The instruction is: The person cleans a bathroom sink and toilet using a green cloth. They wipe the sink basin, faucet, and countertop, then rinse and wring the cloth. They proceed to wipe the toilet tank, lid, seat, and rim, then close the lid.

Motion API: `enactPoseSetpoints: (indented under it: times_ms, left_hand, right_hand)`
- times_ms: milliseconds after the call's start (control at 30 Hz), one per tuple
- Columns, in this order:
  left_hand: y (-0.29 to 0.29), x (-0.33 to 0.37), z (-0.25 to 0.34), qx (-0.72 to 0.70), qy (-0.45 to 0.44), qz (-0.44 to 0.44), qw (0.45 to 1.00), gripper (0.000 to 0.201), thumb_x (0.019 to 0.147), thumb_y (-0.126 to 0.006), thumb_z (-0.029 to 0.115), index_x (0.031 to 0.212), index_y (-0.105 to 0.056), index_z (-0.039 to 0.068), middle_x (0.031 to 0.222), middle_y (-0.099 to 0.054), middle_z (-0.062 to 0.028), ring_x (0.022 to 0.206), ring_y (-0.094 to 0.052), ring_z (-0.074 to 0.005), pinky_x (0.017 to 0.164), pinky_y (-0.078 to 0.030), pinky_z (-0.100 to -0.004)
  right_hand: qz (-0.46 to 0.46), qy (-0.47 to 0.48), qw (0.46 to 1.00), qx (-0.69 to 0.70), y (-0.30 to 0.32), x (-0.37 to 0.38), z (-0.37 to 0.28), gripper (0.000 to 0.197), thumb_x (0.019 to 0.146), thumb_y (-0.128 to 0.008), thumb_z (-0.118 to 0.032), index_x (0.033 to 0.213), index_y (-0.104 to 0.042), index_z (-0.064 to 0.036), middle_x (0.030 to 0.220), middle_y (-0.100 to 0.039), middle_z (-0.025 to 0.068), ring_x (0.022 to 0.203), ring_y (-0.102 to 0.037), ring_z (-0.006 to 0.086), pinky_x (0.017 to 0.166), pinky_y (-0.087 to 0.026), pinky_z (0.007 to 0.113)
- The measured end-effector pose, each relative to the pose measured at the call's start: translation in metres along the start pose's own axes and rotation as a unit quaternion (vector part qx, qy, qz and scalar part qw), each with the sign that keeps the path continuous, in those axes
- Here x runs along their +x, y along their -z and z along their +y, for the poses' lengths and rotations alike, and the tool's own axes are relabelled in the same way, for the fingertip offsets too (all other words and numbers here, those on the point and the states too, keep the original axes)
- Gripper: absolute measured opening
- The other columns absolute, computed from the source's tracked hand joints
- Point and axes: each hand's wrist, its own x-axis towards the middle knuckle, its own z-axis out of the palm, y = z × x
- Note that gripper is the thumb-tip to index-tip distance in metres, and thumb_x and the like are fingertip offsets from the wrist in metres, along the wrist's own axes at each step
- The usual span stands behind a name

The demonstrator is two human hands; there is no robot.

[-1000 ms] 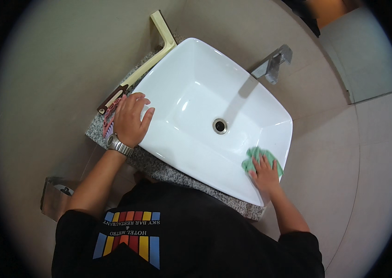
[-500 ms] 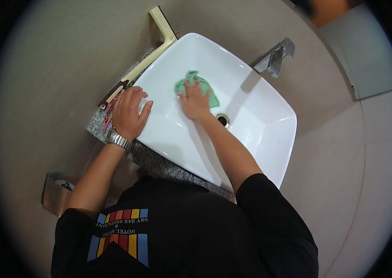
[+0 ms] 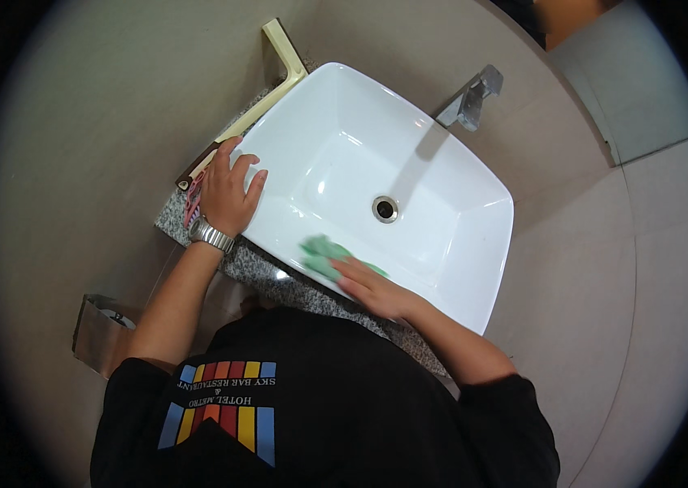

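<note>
**Though the sink [image 3: 376,175] looks bright, its wiping seems unfinished**

It shines all over, so gloss alone cannot show which parts are done; the work is probably midway, with the near edge in hand and the remainder impossible to judge. Its wide inside offers the best room for moving. The speckled counter [image 3: 267,285] shows as a narrow strip along the near side, leaving little margin there. A cream tool [image 3: 268,106] runs beside the left edge and crowds it; the tap [image 3: 470,102] stands by the far edge, a tall thing to steer around. The left hand [image 3: 228,195] rests on the left corner, fingers loosely bent, holding nothing visible. The right hand [image 3: 372,289] lies over the cloth [image 3: 324,254] at the near edge, fingers extended; blur hides whether it grips. A pink brush [image 3: 193,195] sits just beside the left hand, partly hidden. The drain [image 3: 385,210] is uncovered.
</note>
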Motion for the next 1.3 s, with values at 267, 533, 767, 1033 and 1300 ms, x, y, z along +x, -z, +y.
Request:
enactPoseSetpoints:
  times_ms: [267, 533, 767, 1033, 1300]
  left_hand:
    - [0.002, 0.003, 0.006, -0.007, -0.005, -0.013, 1.0, 0.022, 0.085, -0.062, 0.025, 0.097, -0.062, 0.007, 0.131, -0.046, -0.0151, 0.117, -0.048, -0.0347, 0.095, -0.04, -0.0458]
    - [0.005, 0.008, 0.01, -0.031, 0.012, -0.038, 0.999, 0.021, 0.084, -0.062, 0.023, 0.093, -0.063, 0.005, 0.127, -0.049, -0.0172, 0.111, -0.052, -0.0353, 0.093, -0.042, -0.0445]
    - [0.008, 0.01, 0.01, -0.025, 0.019, -0.072, 0.997, 0.022, 0.086, -0.06, 0.025, 0.095, -0.063, 0.006, 0.126, -0.051, -0.0173, 0.113, -0.051, -0.036, 0.094, -0.04, -0.045]
    - [0.006, 0.013, 0.01, -0.008, -0.005, -0.05, 0.999, 0.023, 0.086, -0.061, 0.026, 0.095, -0.063, 0.005, 0.123, -0.052, -0.0171, 0.107, -0.054, -0.0359, 0.092, -0.041, -0.0464]
    - [0.008, 0.01, 0.005, -0.041, 0.004, -0.018, 0.999, 0.028, 0.086, -0.059, 0.027, 0.105, -0.06, 0.006, 0.122, -0.053, -0.0176, 0.113, -0.052, -0.0359, 0.102, -0.035, -0.0514]
  right_hand:
    - [0.094, -0.353, 0.849, -0.382, 0.046, -0.157, 0.097, 0.054, 0.093, -0.043, -0.041, 0.14, -0.041, -0.0139, 0.152, -0.025, 0.0177, 0.142, -0.018, 0.0315, 0.114, -0.011, 0.053]
    - [0.46, -0.456, 0.668, -0.366, 0.181, -0.02, 0.228, 0.083, 0.09, -0.041, -0.06, 0.151, -0.012, -0.0123, 0.153, -0.01, 0.0265, 0.143, -0.007, 0.0401, 0.111, -0.006, 0.061]
    - [0.618, -0.262, 0.688, -0.276, 0.178, 0.187, 0.146, 0.086, 0.086, -0.05, -0.056, 0.151, -0.014, -0.0128, 0.156, -0.008, 0.0176, 0.144, 0.0, 0.0379, 0.111, 0.003, 0.06]
    - [0.497, -0.049, 0.82, -0.279, 0.146, 0.296, 0.071, 0.06, 0.096, -0.033, -0.049, 0.148, -0.027, -0.0208, 0.158, -0.011, 0.0047, 0.145, -0.007, 0.0261, 0.113, -0.001, 0.058]
    - [0.574, -0.157, 0.704, -0.389, 0.191, 0.212, 0.133, 0.056, 0.094, -0.04, -0.047, 0.146, -0.032, -0.0277, 0.156, -0.019, 0.0025, 0.145, -0.01, 0.0233, 0.113, 0.001, 0.058]
